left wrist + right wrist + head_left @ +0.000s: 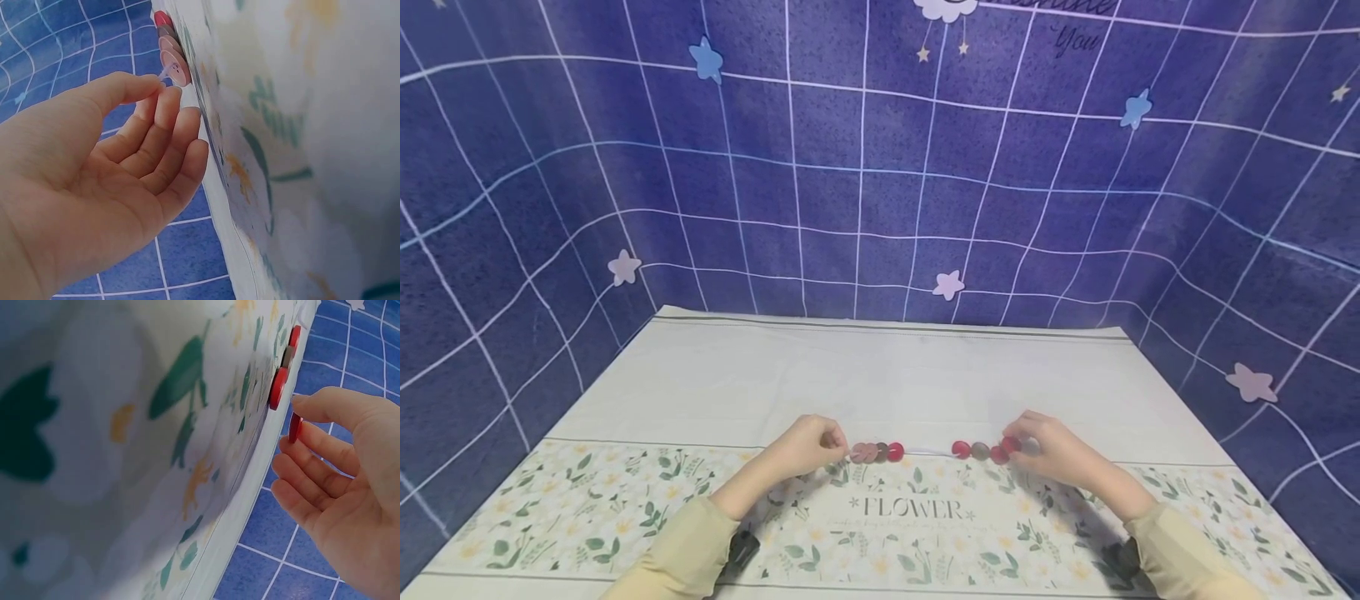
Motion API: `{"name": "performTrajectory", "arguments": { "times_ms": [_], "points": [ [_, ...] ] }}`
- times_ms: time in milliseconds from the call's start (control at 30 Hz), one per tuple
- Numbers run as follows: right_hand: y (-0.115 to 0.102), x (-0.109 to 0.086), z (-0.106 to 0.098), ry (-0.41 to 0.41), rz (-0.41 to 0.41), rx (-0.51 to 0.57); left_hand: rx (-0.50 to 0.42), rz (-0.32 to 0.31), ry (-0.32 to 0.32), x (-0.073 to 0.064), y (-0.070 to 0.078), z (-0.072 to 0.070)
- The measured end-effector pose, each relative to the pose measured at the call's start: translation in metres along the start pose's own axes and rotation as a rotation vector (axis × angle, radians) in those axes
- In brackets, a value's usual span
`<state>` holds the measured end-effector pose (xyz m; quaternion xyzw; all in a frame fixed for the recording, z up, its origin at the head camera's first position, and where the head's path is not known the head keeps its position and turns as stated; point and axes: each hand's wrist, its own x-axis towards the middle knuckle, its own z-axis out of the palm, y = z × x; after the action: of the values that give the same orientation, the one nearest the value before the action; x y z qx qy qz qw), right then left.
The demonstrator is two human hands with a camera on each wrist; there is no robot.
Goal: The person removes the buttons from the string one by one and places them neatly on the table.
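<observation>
A row of round buttons runs along a pale string (pixel 928 452) over the cloth. Its left group has pink buttons (pixel 861 452), a brown one (pixel 882 452) and a red one (pixel 896 452). My left hand (pixel 811 446) pinches the string's end between thumb and index finger, just left of the outermost pink button (pixel 175 67). To the right lie a red button (pixel 961 450), a grey-brown one (pixel 980 451) and another red one (pixel 998 455). Between its thumb and fingers my right hand (pixel 1056 452) pinches a separate red button (pixel 295 427), close beside that group.
A white tablecloth (pixel 880 375) with a floral band and the word FLOWER covers the table. Dark blue curtains (pixel 880 192) with a white grid and stars stand behind it and at both sides. Dark bands (pixel 741 550) sit beneath both sleeves.
</observation>
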<state>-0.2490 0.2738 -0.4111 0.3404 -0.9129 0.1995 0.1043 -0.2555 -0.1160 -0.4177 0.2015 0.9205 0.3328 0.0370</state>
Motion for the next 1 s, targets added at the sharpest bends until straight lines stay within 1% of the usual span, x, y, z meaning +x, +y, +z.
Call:
{"name": "performTrajectory", "arguments": {
  "times_ms": [233, 333, 467, 700, 833, 1000],
  "points": [
    [0.0011, -0.0026, -0.0022, -0.030, 0.054, -0.019, -0.007, -0.009, 0.002, 0.0000, 0.0006, -0.0007],
    [0.0030, -0.0033, -0.0023, -0.029, 0.053, -0.026, -0.007, -0.001, 0.007, -0.0005, 0.0015, -0.0014],
    [0.0054, -0.0042, -0.0027, -0.027, 0.030, -0.026, -0.009, 0.007, 0.011, -0.0007, 0.0021, -0.0024],
    [0.0055, -0.0054, -0.0032, -0.051, 0.045, -0.043, -0.011, -0.001, 0.010, -0.0010, 0.0017, -0.0020],
    [0.0054, -0.0074, -0.0024, -0.049, 0.034, -0.044, -0.013, -0.008, 0.009, -0.0008, 0.0010, -0.0013],
    [0.0058, -0.0087, -0.0001, -0.077, 0.066, -0.035, -0.024, -0.008, 0.011, -0.0014, 0.0006, -0.0016]
  ]
}}
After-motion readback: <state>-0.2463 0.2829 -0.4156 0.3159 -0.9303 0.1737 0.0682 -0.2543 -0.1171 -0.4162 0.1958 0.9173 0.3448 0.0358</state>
